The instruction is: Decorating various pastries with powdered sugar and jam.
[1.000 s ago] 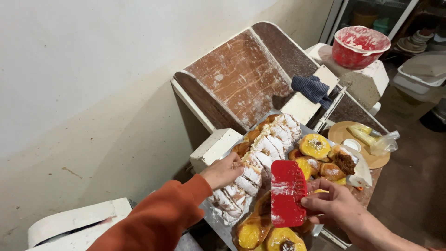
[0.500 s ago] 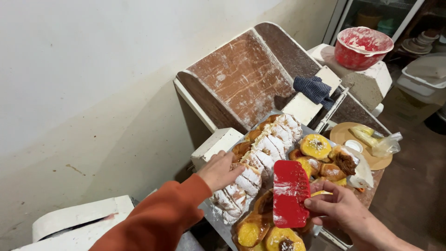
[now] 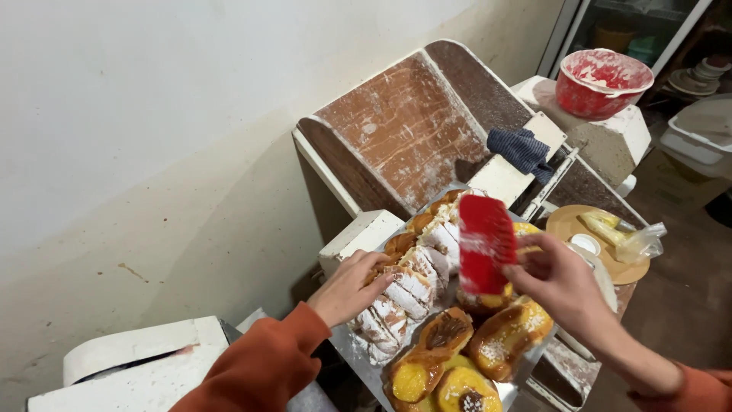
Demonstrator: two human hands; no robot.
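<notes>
A metal tray holds a row of sugar-dusted pastries on its left side and several golden pastries with yellow centres on its right. My left hand, in an orange sleeve, rests on the dusted row near the tray's left edge, fingers curled on a pastry. My right hand holds a red plastic scraper upright above the middle of the tray.
Behind the tray stands a floury dough machine with a brown sloped board and a dark blue cloth. A red bowl sits at the far right. A round wooden board carries a plastic bag. A white box is bottom left.
My right hand has lifted the red scraper from lying low over the pastries to upright and farther up the tray. My left hand stays on the dusted row.
</notes>
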